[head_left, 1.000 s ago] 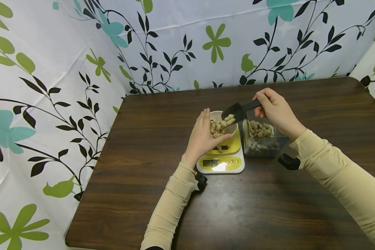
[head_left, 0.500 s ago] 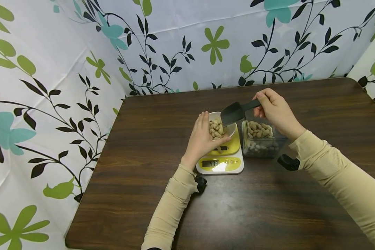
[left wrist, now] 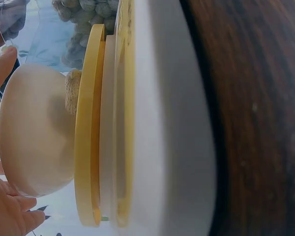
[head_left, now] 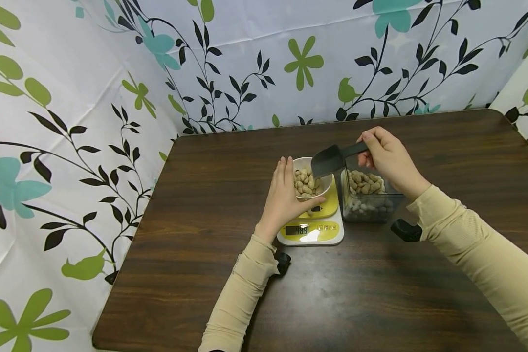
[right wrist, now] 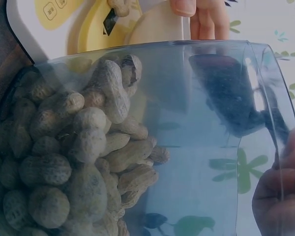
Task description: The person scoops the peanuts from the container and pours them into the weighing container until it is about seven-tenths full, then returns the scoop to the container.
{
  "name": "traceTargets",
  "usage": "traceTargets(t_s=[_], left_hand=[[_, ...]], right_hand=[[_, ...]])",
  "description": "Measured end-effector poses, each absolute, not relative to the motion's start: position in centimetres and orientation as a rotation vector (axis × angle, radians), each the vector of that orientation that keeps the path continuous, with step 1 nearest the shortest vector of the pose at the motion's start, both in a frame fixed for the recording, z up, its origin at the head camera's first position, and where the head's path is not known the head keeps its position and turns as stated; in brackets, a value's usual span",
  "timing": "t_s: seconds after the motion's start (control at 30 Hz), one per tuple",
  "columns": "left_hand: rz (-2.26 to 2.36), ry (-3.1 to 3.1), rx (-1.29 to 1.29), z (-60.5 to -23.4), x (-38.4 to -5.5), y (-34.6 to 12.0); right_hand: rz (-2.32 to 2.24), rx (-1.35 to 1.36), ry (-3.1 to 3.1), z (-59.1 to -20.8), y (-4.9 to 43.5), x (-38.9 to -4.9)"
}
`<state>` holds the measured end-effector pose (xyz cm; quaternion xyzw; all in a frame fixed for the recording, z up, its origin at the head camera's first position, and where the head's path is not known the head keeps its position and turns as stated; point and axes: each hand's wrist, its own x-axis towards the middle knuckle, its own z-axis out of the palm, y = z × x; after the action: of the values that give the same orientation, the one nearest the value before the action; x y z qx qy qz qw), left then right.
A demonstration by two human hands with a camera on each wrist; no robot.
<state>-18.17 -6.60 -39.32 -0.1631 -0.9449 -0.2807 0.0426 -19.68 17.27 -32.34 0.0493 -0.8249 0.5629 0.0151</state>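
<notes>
My left hand (head_left: 281, 199) lies against the side of a white bowl (left wrist: 37, 128), its fingers straight along the left and its thumb stretched past the near rim. Peanuts (head_left: 305, 185) fill part of the bowl, which stands on a yellow and white kitchen scale (head_left: 312, 232) with a lit digital readout. One loose peanut (left wrist: 73, 91) lies on the weighing plate beside the bowl's base. My right hand (head_left: 389, 159) grips the handle of a black scoop (head_left: 327, 161). The scoop's head tilts down over the bowl's right rim.
Close to the scale's right side stands a clear container (head_left: 391, 208), partly filled with peanuts (right wrist: 88, 162); my right forearm (head_left: 475, 239) reaches over from its right. Everything sits on a dark wooden table (head_left: 193, 205), backed by a patterned curtain (head_left: 255, 49).
Peanuts that lay at the scoop's lip have dropped into the bowl as the scoop tipped further. The scale's number has risen. Both hands have stayed almost in place.
</notes>
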Motion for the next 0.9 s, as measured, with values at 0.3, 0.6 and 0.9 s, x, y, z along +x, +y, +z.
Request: traceTargets(t_s=[0.3, 0.6, 0.9], left_hand=[[-0.862, -2.892, -0.503, -39.5, -18.1, -6.6], [-0.856, -2.849, -0.526, -38.6, -18.4, -6.1], [-0.885, -2.831, -0.622, -36.7, -19.0, -4.1]], right_hand=[[1.778, 0.170, -2.507, -32.2, 17.5, -19.4], [2.028, 0.174, -2.148, -31.2, 19.5, -18.9], [2.159, 0.137, -1.895, -30.8, 21.4, -18.3]])
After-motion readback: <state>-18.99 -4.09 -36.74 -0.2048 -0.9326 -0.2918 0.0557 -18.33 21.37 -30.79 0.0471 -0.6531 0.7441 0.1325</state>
